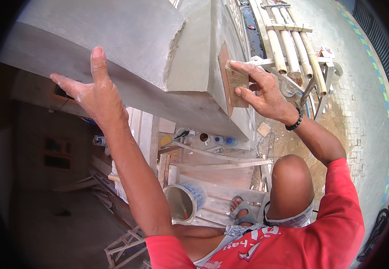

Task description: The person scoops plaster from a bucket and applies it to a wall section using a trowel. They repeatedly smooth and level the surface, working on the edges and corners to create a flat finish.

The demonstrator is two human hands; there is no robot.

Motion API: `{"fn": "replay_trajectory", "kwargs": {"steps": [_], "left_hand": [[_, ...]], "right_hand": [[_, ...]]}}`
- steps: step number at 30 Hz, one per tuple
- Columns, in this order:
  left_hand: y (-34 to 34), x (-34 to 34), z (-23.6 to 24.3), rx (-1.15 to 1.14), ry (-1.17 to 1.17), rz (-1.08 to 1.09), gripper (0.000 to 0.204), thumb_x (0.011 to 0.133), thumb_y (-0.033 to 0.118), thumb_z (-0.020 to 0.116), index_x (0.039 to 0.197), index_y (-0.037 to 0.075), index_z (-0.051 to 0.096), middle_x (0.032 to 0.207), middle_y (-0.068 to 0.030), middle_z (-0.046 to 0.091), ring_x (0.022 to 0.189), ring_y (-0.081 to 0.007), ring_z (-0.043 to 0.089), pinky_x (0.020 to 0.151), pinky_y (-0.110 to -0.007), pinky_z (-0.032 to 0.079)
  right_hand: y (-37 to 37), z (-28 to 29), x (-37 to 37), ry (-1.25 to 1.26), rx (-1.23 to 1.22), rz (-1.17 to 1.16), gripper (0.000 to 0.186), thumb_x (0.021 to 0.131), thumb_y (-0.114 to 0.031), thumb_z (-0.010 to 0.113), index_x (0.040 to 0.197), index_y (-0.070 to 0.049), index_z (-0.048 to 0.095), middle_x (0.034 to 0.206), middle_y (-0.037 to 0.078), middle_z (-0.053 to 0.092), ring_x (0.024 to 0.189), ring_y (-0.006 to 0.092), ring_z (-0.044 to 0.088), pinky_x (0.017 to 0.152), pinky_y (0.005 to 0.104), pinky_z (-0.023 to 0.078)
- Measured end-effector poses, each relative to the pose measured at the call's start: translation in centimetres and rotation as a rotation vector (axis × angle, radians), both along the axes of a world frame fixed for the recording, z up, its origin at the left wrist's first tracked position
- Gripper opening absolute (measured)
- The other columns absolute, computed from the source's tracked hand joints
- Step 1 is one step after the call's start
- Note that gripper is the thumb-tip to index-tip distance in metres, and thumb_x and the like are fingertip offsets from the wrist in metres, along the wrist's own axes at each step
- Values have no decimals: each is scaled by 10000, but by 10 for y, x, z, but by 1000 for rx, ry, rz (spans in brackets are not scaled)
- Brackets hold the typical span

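A grey plastered beam or ledge (122,76) crosses the view in front of me, with a corner at its right end. A rough-edged layer step runs over its top near the corner. My right hand (266,94) grips a wooden float (238,85) by its block-shaped handle. The float's thin reddish-brown board lies against or close to the side face right of the corner. My left hand (98,94) is raised in front of the beam's face, thumb up and fingers stretched out, holding nothing. Whether it touches the beam I cannot tell.
Below stands a bucket (197,197) with a stick-like tool inside, beside scaffold planks (221,167) under my foot. Bottles (225,141) sit beneath the beam. At the upper right, bamboo poles (288,49) rest on a wooden frame over paving. A dark interior drops away at left.
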State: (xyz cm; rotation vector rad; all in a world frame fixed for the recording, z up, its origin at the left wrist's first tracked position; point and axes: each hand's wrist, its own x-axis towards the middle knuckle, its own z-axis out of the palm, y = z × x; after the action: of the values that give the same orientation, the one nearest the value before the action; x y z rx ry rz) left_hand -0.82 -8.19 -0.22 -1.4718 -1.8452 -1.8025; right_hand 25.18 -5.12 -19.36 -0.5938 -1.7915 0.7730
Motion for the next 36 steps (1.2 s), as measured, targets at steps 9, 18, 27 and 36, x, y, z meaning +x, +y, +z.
{"fn": "replay_trajectory", "kwargs": {"steps": [9, 18, 27, 36], "left_hand": [[44, 18, 16, -113, 92, 146, 1250, 904, 557, 702, 1573, -41, -168, 1627, -301, -23, 1493, -438, 259, 1202, -504, 352], [51, 27, 13, 11, 11, 155, 1158, 933, 425, 704, 1586, -21, -141, 1641, -250, 36, 1469, -392, 320, 1189, -487, 391], [55, 28, 9, 73, 3, 137, 1140, 915, 392, 703, 1597, -7, -118, 1648, -239, 25, 1490, -367, 287, 1202, -478, 366], [52, 27, 10, 94, -20, 79, 1190, 880, 390, 741, 1598, -11, -118, 1637, -208, 52, 1450, -347, 334, 1184, -469, 381]], "right_hand": [[-25, -36, -15, -320, -179, 102, 619, 858, -61, 619, 1465, -160, 549, 863, 121, 504, 778, 257, 515, 740, 393, 458], [3, -34, -26, -85, 57, 29, 738, 849, -73, 612, 1558, -179, 438, 833, 136, 458, 732, 282, 479, 686, 412, 434], [-8, -70, -7, -60, -153, 52, 731, 867, -85, 610, 1569, -172, 427, 805, 130, 479, 735, 278, 485, 685, 420, 432], [-28, -54, -11, -210, -125, 197, 716, 846, -66, 569, 1547, -133, 444, 818, 161, 485, 732, 319, 500, 729, 446, 453]]}}
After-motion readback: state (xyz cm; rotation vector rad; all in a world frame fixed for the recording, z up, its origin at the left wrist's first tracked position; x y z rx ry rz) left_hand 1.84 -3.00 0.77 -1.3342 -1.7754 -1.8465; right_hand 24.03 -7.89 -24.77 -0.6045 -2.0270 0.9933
